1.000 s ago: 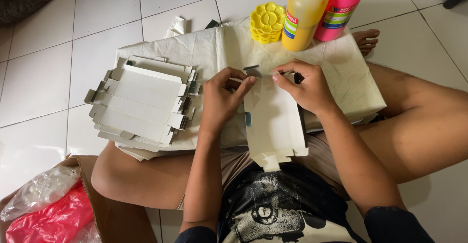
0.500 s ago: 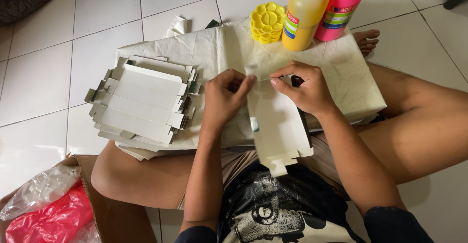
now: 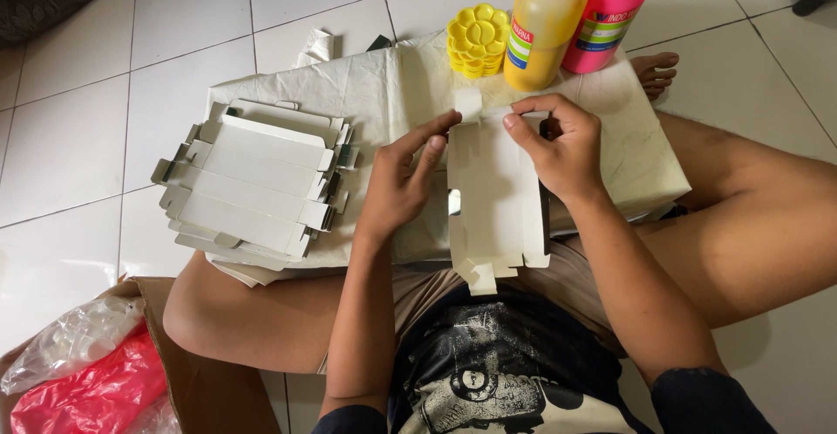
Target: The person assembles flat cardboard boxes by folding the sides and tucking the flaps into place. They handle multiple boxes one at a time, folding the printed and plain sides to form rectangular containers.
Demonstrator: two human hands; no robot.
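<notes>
A flat white carton blank [image 3: 495, 199] lies lengthwise on a cream cloth-covered board [image 3: 384, 94] over my lap. My left hand [image 3: 403, 181] rests along the blank's left edge, fingertips touching its top left corner. My right hand [image 3: 558, 142] pinches the top right edge by the small end flap [image 3: 469, 103], which stands up between both hands. A stack of several identical unfolded blanks [image 3: 253, 181] sits to the left on the board.
A yellow bottle [image 3: 542, 24] and a pink bottle [image 3: 610, 11] stand at the board's far edge beside yellow flower-shaped palettes [image 3: 477, 40]. A cardboard box [image 3: 192, 373] with red and clear plastic bags [image 3: 83, 382] sits at lower left on the white tiled floor.
The blank has straightened and shifted slightly; its top flap now stands up between my fingers. Both hands stay at the top edge.
</notes>
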